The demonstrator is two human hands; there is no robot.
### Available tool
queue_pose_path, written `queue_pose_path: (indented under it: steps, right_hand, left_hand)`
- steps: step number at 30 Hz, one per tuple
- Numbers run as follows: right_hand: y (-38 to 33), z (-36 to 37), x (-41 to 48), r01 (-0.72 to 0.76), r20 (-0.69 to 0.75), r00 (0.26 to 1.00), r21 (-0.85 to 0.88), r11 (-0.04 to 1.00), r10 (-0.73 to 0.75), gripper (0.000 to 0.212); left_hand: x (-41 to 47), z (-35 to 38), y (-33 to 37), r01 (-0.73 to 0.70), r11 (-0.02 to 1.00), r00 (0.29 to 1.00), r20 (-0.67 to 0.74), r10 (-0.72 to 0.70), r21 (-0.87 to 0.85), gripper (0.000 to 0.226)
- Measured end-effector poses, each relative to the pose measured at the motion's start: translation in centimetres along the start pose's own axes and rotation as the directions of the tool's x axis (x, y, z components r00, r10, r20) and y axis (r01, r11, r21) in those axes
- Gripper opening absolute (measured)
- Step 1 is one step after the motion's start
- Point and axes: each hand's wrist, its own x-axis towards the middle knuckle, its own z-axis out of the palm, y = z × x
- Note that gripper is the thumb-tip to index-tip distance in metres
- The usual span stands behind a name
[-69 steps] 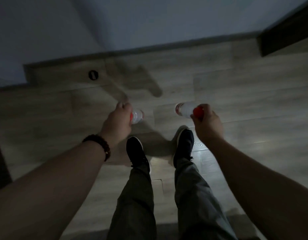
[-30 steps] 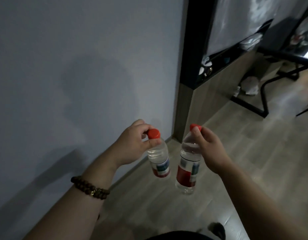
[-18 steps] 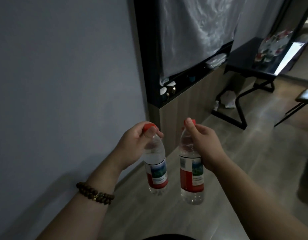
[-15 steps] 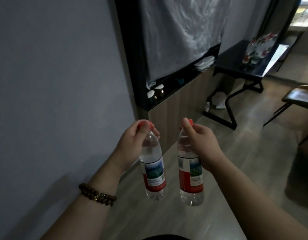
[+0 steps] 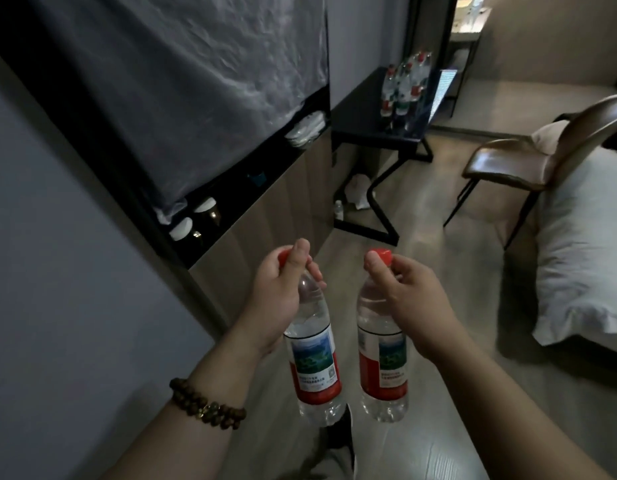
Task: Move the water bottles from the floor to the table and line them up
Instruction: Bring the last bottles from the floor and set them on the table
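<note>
Two water bottles were held upright above the floor, well short of the black table, side by side and apart. The left bottle was gripped at its neck by the left hand, with thumb and fingers curled round the red cap. The right bottle was pinched at its red cap by the right hand. A cluster of red-capped bottles was seen standing on the table's far end. A brown chair was set to the right of the table.
</note>
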Motion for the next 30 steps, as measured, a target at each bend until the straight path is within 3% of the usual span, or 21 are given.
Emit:
queue_pose_path:
  steps: [4, 9, 13, 18, 25, 30]
  right_hand:
    - [0.0, -3.2, 6.1, 0.013, -0.061, 0.998, 0.012, 1.0, -0.012, 0.049]
    - [-1.0, -6.7, 15.6, 0.1, -0.13, 0.984, -0.149, 0.984, -0.12, 0.047]
    - [-2.6, -9.8, 23.3, 0.149, -0.235, 0.952, -0.207, 0.967, -0.197, 0.037]
    - [-3.2, -13.8, 31.7, 0.134, -0.294, 0.936, -0.207, 0.969, -0.192, 0.031]
    - [-1.1, -20.3, 43.9, 0.147, -0.238, 0.952, -0.202, 0.968, -0.194, 0.036]
    - [-0.8, -26.9, 53.0, 0.221, -0.16, 0.952, -0.227, 0.949, -0.26, 0.038]
  left_hand:
    - [7.3, 4.5, -0.6, -0.065, 0.997, 0.996, 0.064, 0.063, 0.036, 0.049]
    - [17.4, 9.6, 0.8, -0.134, 0.98, 0.98, 0.163, 0.11, 0.146, 0.041]
    - [25.9, 13.2, 2.7, -0.199, 0.966, 0.957, 0.246, 0.154, 0.167, 0.043]
    - [34.2, 17.9, 3.3, -0.26, 0.946, 0.941, 0.271, 0.203, 0.193, 0.049]
    - [45.1, 25.2, 2.1, -0.237, 0.948, 0.955, 0.228, 0.188, 0.211, 0.048]
    - [52.5, 31.4, 1.0, -0.189, 0.946, 0.981, 0.098, 0.169, 0.263, 0.05]
